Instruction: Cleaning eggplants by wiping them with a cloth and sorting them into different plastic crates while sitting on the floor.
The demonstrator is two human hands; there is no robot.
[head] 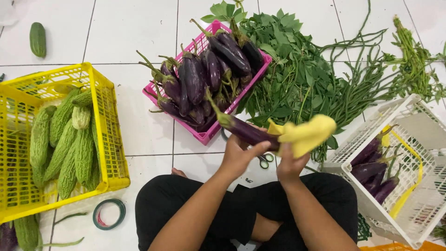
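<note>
**Eggplant held at centre frame, cloth on it**

At centre frame I see my left hand (240, 155) wrapped around a long glossy purple eggplant (244, 129), its stem pointing upper left. My right hand (289, 163) pinches a soft yellow cloth (306, 133) against the fruit's other end. Just above sits a pink plastic basket (204, 135) of eggplants; a white plastic crate (409, 218) lies at right.

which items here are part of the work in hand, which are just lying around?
In hand:
left hand holding an eggplant
right hand with a yellow cloth
pink basket of eggplants
white crate with eggplants

Lying about:
yellow crate of bitter gourds
leafy greens
long beans
tape roll
scissors
</note>
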